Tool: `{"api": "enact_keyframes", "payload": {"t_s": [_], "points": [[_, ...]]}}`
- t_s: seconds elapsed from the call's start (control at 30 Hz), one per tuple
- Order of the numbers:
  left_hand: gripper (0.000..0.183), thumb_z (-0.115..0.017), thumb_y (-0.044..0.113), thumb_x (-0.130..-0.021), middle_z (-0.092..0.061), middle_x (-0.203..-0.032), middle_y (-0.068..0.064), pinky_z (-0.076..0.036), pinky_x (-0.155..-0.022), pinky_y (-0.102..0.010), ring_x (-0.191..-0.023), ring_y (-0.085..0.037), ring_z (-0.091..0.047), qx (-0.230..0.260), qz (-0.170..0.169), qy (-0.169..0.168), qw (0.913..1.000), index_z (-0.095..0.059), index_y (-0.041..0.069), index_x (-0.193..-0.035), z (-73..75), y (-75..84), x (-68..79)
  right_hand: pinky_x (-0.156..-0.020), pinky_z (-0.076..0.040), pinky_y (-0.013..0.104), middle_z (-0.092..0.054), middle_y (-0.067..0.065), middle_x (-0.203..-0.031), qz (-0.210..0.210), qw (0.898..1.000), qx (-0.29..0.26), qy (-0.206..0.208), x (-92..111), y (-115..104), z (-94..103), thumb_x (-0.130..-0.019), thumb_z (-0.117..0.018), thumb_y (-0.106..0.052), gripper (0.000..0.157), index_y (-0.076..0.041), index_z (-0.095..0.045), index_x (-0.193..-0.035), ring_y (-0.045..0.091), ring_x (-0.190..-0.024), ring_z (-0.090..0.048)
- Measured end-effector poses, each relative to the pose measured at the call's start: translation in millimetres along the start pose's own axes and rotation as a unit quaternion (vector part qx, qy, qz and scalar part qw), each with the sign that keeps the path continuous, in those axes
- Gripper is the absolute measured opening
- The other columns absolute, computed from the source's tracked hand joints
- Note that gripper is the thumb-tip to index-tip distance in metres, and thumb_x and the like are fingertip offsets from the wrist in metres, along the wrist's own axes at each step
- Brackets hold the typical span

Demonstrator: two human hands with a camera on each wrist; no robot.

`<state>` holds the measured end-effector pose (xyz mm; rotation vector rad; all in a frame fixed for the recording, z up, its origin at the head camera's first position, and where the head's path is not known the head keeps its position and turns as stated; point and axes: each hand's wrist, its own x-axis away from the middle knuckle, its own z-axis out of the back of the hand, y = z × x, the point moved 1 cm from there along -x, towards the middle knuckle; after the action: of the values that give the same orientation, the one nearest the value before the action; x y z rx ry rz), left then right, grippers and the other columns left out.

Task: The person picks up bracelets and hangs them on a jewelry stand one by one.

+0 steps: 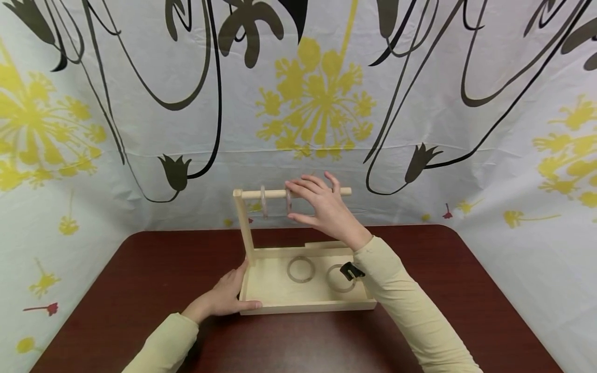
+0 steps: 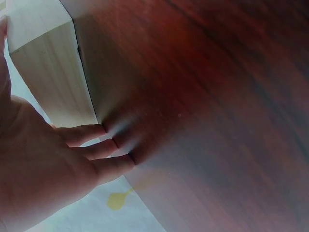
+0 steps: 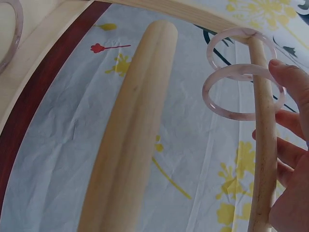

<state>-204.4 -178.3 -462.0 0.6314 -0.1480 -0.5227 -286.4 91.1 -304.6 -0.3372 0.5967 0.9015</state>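
A wooden tray (image 1: 305, 310) has a post (image 1: 244, 228) at its left end, with a horizontal rod (image 1: 276, 194) on top. Two pale pinkish bangles hang on the rod. My right hand (image 1: 328, 210) is around the rod, pinching the nearer bangle (image 3: 229, 116) between thumb and fingers. Further toward the post hangs the other bangle (image 1: 264, 202), untouched. Two more bangles lie in the tray, one mid-tray (image 1: 300, 269), one further right (image 1: 339, 280). My left hand (image 1: 223, 294) rests against the tray's front left corner, fingers fairly straight, thumb along its front edge.
A dark reddish table (image 1: 154, 280) bears the tray. Behind and beside it hangs a patterned cloth (image 1: 298, 129). In the right wrist view a second, nearer wooden rod (image 3: 128, 125) with a rounded end crosses the picture. A black clip (image 1: 352, 271) sits at my right sleeve.
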Motion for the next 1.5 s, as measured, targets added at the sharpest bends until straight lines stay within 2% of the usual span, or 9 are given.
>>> {"api": "enact_keyframes", "payload": {"t_s": [0.2,0.43,0.57,0.67,0.87,1.07,1.2,1.33,1.5], "points": [[0.112,-0.075,0.040,-0.083,-0.023,-0.147,-0.036,-0.026,-0.102,-0.061,-0.130,-0.049,-0.033,0.009,-0.001,-0.003,1.0000,-0.002,-0.016,-0.147,-1.3,-0.3,0.5,-0.108,-0.013,0.059,-0.054,0.007,-0.134,0.000,1.000,-0.005,0.004,1,0,2.3,-0.080,-0.080,-0.037,0.069,-0.012,-0.054,-0.139,0.026,-0.129,-0.041],[0.113,-0.075,0.044,-0.083,-0.023,-0.149,-0.033,-0.029,-0.102,-0.060,-0.131,-0.047,-0.034,0.003,-0.001,0.015,0.9999,-0.002,-0.012,-0.149,-2.0,-1.5,2.3,-0.109,-0.011,0.055,-0.047,0.013,-0.139,0.012,0.999,-0.025,0.034,8,3,6.3,-0.080,-0.081,-0.032,0.070,-0.011,-0.052,-0.139,0.026,-0.129,-0.041],[0.112,-0.075,0.046,-0.082,-0.016,-0.150,-0.036,-0.029,-0.101,-0.063,-0.134,-0.052,-0.024,0.002,0.024,0.023,0.9994,-0.006,-0.008,-0.151,-1.2,-1.0,4.0,-0.109,-0.013,0.055,-0.041,0.016,-0.144,-0.004,0.998,-0.033,0.049,19,6,6.5,-0.081,-0.080,-0.030,0.069,-0.010,-0.050,-0.140,0.028,-0.132,-0.037],[0.111,-0.075,0.049,-0.081,-0.013,-0.150,-0.038,-0.029,-0.098,-0.067,-0.132,-0.056,-0.025,-0.016,0.045,0.034,0.9983,-0.011,-0.006,-0.152,-0.6,0.2,4.9,-0.107,-0.015,0.056,-0.037,0.018,-0.147,-0.021,0.997,-0.040,0.062,31,9,6.5,-0.082,-0.079,-0.028,0.069,-0.007,-0.049,-0.140,0.030,-0.134,-0.034],[0.107,-0.075,0.054,-0.078,-0.019,-0.150,-0.035,-0.027,-0.100,-0.066,-0.133,-0.052,-0.027,-0.061,0.040,0.093,0.9930,-0.023,-0.003,-0.151,-2.1,8.2,3.5,-0.105,-0.018,0.058,-0.034,0.019,-0.148,-0.040,0.993,-0.042,0.106,54,17,12.3,-0.079,-0.081,-0.019,0.072,-0.003,-0.047,-0.141,0.034,-0.135,-0.030],[0.099,-0.070,0.062,-0.078,-0.027,-0.150,-0.028,-0.024,-0.105,-0.063,-0.138,-0.044,-0.024,-0.110,0.027,0.151,0.9820,-0.037,-0.002,-0.147,-6.7,16.2,2.0,-0.100,-0.021,0.062,-0.036,0.021,-0.146,-0.063,0.988,-0.042,0.133,76,24,20.9,-0.079,-0.081,-0.013,0.069,-0.002,-0.047,-0.139,0.036,-0.135,-0.030],[0.094,-0.069,0.061,-0.079,-0.025,-0.152,-0.025,-0.029,-0.102,-0.063,-0.137,-0.046,-0.025,-0.104,0.033,0.194,0.9749,-0.041,0.000,-0.145,-6.4,22.4,2.5,-0.100,-0.022,0.063,-0.037,0.021,-0.145,-0.085,0.987,-0.052,0.129,90,29,24.5,-0.084,-0.077,-0.018,0.066,-0.002,-0.046,-0.140,0.037,-0.134,-0.031],[0.094,-0.069,0.062,-0.079,-0.022,-0.154,-0.021,-0.034,-0.098,-0.063,-0.137,-0.045,-0.026,-0.088,0.039,0.216,0.9716,-0.041,0.002,-0.146,-5.9,31.7,3.3,-0.101,-0.022,0.062,-0.038,0.020,-0.144,-0.109,0.984,-0.062,0.125,106,33,28.5,-0.089,-0.071,-0.028,0.064,-0.002,-0.045,-0.141,0.038,-0.132,-0.033],[0.093,-0.071,0.059,-0.080,-0.024,-0.154,-0.019,-0.040,-0.094,-0.060,-0.135,-0.041,-0.030,-0.070,0.033,0.234,0.9691,-0.038,0.003,-0.147,-8.7,44.3,3.2,-0.100,-0.024,0.061,-0.041,0.022,-0.142,-0.143,0.979,-0.070,0.125,129,38,30.3,-0.083,-0.076,-0.017,0.068,0.001,-0.045,-0.140,0.039,-0.131,-0.035]]}}
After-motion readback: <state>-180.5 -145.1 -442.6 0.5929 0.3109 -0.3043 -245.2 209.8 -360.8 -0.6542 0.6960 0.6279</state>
